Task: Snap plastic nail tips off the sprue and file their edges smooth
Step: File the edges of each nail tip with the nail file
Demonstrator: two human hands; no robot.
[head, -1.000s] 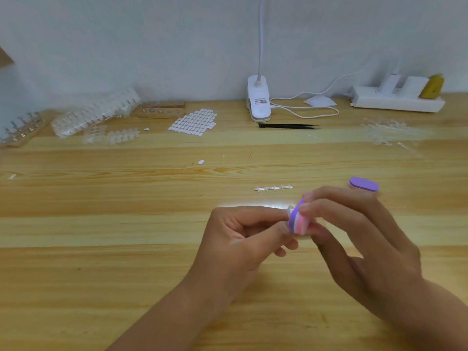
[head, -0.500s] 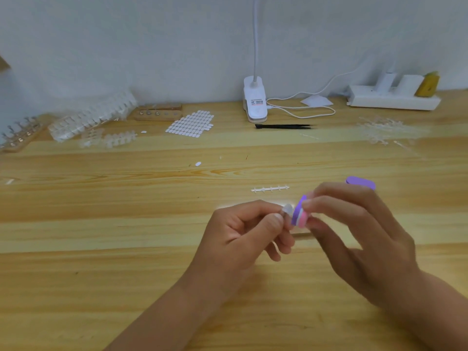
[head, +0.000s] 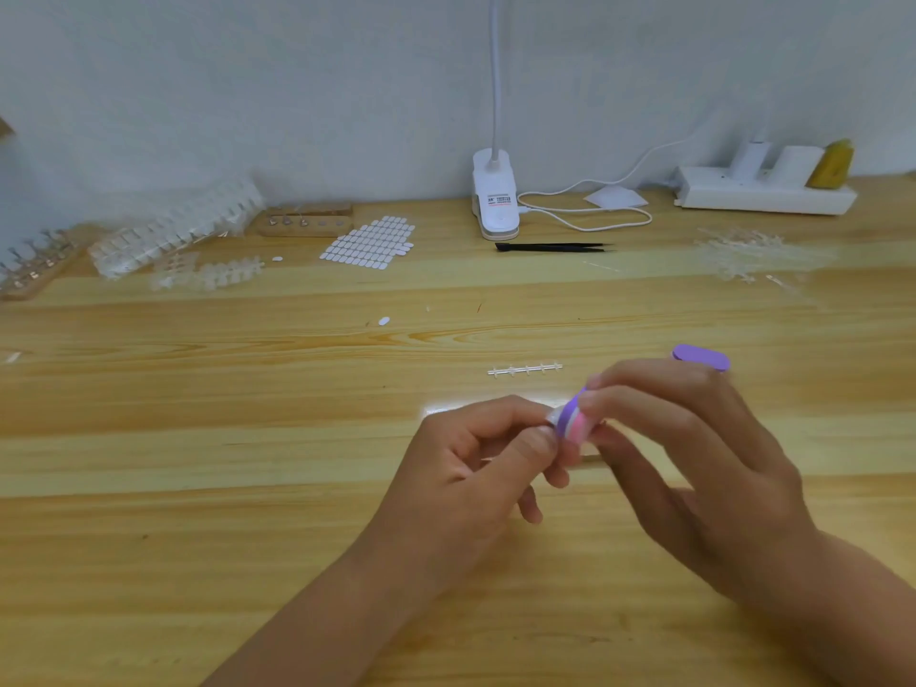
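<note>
**One tip under the file, many strips waiting**

The left hand [head: 476, 468] is pinching a small clear nail tip [head: 552, 416] between thumb and forefinger, low in the middle of the table [head: 198, 562]. The right hand [head: 694, 468] is gripping a purple-and-pink file [head: 575, 422] and pressing its end against that tip, so the smoothing step seems to be under way.

At twelve o'clock from the hands, close by, a bare sprue [head: 524, 369] is lying with nothing on its pegs, which suggests at least one strip is already emptied. A spare purple file [head: 701, 358] is sitting at one o'clock, just behind the right hand's fingers.

Well away at ten o'clock, strips of tips [head: 208, 275] are waiting beside a larger clear bundle [head: 173, 230]. At two o'clock a heap of clear sprues [head: 743, 252] is lying near the power strip [head: 763, 190]; whether those are spent is too blurred to tell. No finished tips are showing clearly, so the job looks only partly done, with most snapping and filing left.
</note>
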